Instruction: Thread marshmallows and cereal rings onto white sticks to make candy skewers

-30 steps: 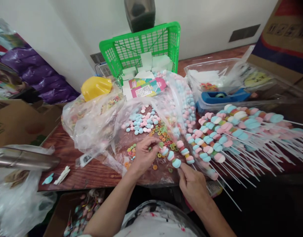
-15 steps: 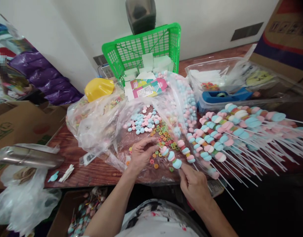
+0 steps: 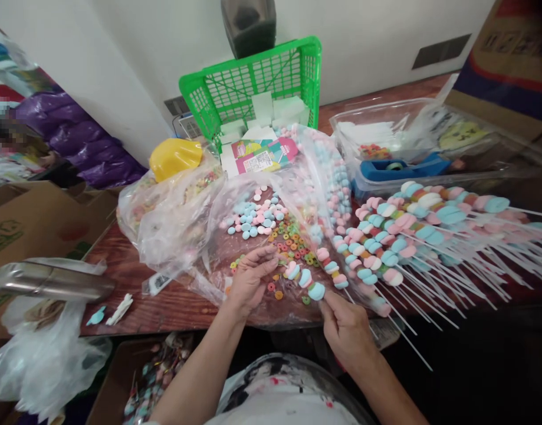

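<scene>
Though left grip is unclear, right grip pinches skewer and basket holds boxes.

1. Wears a whitish garment over the front of the body.
2. Shows on this garment irregular black and grey patches, and some small spots of pinkish red.
3. Leaves bare the left hand, the right hand and both forearms.
4. Has some pale cloth at the left forearm, barely in view.

Soft light glints on the steel flask, deep shadow darkens the lower right, and edges stretch.
</scene>
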Available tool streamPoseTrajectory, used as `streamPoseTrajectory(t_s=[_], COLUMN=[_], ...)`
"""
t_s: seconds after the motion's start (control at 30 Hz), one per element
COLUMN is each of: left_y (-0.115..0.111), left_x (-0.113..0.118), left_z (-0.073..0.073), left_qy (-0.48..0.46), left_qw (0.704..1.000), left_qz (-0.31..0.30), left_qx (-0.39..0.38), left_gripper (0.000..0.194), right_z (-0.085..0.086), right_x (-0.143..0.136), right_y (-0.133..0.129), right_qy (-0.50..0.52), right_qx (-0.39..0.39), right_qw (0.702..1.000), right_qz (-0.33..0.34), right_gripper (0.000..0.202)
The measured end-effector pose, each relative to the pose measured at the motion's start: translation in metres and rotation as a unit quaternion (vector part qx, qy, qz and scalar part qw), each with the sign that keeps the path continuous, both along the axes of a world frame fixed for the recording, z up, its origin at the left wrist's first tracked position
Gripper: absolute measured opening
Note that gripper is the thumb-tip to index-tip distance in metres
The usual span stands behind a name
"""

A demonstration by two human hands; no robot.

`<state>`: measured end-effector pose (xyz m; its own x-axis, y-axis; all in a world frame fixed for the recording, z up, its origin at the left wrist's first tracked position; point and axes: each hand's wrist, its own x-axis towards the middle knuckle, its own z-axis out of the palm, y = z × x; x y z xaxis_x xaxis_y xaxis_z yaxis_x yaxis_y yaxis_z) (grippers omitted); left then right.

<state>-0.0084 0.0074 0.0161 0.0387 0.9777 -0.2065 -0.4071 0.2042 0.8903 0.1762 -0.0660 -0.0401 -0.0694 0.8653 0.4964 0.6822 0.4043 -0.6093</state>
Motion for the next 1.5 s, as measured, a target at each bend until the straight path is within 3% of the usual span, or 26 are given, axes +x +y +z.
streamPoseTrajectory(t_s=[0.1, 0.23, 0.37, 0.57, 0.7, 0.83, 0.9, 0.97, 1.03, 1.07, 1.13, 1.2, 1.23, 1.33, 1.4, 1.5], left_y=[0.0, -0.001, 0.0, 0.002, 0.003, 0.008, 0.008, 0.004, -0.001, -0.003, -0.003, 0.0, 0.001, 0.005, 0.004, 0.0], left_x=[0.001, 0.007, 0.015, 0.031, 0.039, 0.025, 0.012, 0.0, -0.008, -0.01, -0.01, -0.008, -0.006, -0.003, -0.002, 0.002], left_z=[-0.003, -0.006, -0.006, -0.009, -0.004, -0.002, -0.006, -0.015, -0.025, -0.029, -0.035, -0.035, -0.033, -0.019, -0.009, 0.002], left_qy=[-0.015, 0.032, 0.057, 0.011, 0.023, 0.127, 0.259, 0.431, 0.57, 0.613, 0.651, 0.633, 0.6, 0.397, 0.223, 0.053], left_qw=[1.0, 0.999, 0.997, 0.999, 0.997, 0.984, 0.946, 0.855, 0.74, 0.696, 0.663, 0.69, 0.724, 0.885, 0.966, 0.998], left_qz=[0.017, 0.014, -0.021, -0.039, -0.05, -0.046, -0.035, -0.075, -0.137, -0.158, -0.161, -0.146, -0.138, -0.089, -0.048, -0.014], left_qx=[-0.017, 0.022, 0.051, 0.035, 0.046, 0.114, 0.191, 0.278, 0.331, 0.339, 0.333, 0.32, 0.31, 0.224, 0.118, 0.004], left_gripper=[0.032, 0.037, 0.053, 0.076, 0.073, 0.055, 0.034, 0.015, 0.015, 0.019, 0.023, 0.021, 0.018, 0.007, 0.006, 0.015], right_z=[0.0, 0.001, 0.005, 0.005, 0.001, 0.006, 0.008, 0.009, 0.008, 0.008, 0.007, 0.007, 0.007, 0.007, 0.005, -0.001], right_x=[0.0, -0.001, -0.001, -0.003, -0.008, -0.003, 0.003, 0.008, 0.01, 0.01, 0.009, 0.007, 0.007, 0.007, 0.006, 0.004], right_y=[0.001, 0.001, 0.002, 0.004, 0.006, 0.006, 0.005, 0.004, 0.003, 0.003, 0.003, 0.005, 0.006, 0.008, 0.007, 0.005], right_qy=[-0.013, -0.034, 0.03, 0.074, 0.051, 0.132, 0.171, 0.18, 0.165, 0.152, 0.126, 0.104, 0.095, 0.074, 0.066, 0.051], right_qx=[-0.001, 0.023, 0.049, 0.039, 0.025, -0.009, -0.011, -0.004, 0.008, 0.019, 0.044, 0.055, 0.055, 0.049, 0.049, 0.044], right_qw=[1.0, 0.999, 0.998, 0.996, 0.998, 0.991, 0.985, 0.983, 0.986, 0.988, 0.991, 0.993, 0.994, 0.996, 0.997, 0.998], right_qz=[-0.005, -0.009, 0.001, -0.013, -0.005, -0.017, -0.03, -0.036, -0.033, -0.028, -0.019, -0.013, -0.014, -0.016, -0.009, 0.011], right_gripper=[0.024, 0.026, 0.02, 0.02, 0.025, 0.028, 0.029, 0.028, 0.025, 0.022, 0.017, 0.017, 0.019, 0.021, 0.021, 0.019])
